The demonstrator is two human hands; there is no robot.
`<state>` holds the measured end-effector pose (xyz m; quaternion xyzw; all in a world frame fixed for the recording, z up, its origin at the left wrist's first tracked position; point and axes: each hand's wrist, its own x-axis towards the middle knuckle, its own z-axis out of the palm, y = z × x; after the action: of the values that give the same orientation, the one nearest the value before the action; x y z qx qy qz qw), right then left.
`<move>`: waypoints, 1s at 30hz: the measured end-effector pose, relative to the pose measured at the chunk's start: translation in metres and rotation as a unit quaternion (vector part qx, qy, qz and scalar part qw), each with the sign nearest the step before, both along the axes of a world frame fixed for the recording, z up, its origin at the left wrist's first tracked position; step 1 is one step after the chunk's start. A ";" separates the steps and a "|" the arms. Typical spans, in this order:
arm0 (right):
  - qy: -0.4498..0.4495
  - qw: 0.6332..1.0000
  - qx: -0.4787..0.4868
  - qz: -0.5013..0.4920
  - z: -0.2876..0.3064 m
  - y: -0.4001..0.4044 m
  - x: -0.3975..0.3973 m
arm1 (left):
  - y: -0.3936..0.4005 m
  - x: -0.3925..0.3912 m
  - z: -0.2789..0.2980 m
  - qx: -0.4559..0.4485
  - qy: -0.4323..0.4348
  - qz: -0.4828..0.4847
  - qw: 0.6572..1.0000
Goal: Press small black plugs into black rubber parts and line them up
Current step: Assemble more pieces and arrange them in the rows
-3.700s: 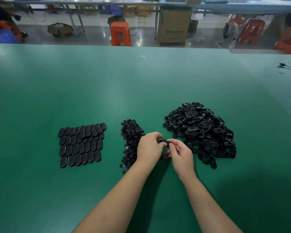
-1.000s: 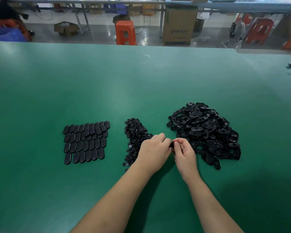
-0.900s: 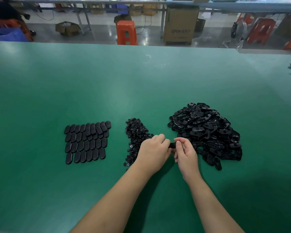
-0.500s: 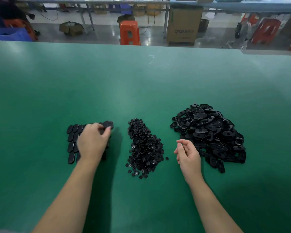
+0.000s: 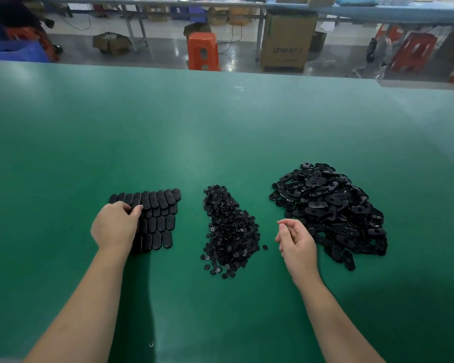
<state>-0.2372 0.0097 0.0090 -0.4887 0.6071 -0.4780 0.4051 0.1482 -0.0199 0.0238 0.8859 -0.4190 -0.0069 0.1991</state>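
while the right hand (image 5: pixel 295 241) idles, the left hand (image 5: pixel 114 226) seemingly touches lined-up parts (image 5: pixel 157 218).

Both arms are bare all the way up, with no sleeves. The left hand (image 5: pixel 114 226) and right hand (image 5: pixel 296 242) wear no gloves, rings or watch.

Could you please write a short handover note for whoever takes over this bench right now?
Left hand: fingertips rest on the lined-up rows of finished parts at their left side; whether it holds a piece there is hidden.
Right hand: loosely curled, no grip on anything, between the plug pile and the heap of loose rubber parts.
Done: several rows lined up on the green table.
Left: the large heap of rubber parts awaits plugs and lining up; plenty of plugs remain.
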 end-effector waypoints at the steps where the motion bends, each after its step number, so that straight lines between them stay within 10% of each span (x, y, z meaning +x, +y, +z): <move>1: 0.001 1.000 0.000 0.000 0.000 0.000 0.000 | -0.001 0.000 0.001 -0.004 0.000 -0.002 1.000; 15: 0.014 1.000 0.000 -0.003 0.001 0.001 0.001 | 0.016 -0.102 0.010 -0.079 0.064 -0.258 0.961; 30: 0.033 0.999 0.009 0.001 0.000 0.002 0.001 | 0.036 -0.132 -0.007 -0.026 0.089 -0.264 0.960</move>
<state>-0.2358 0.0112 0.0088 -0.5014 0.6236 -0.4559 0.3897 0.0165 0.0161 0.0166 0.7340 -0.6187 -0.1271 0.2495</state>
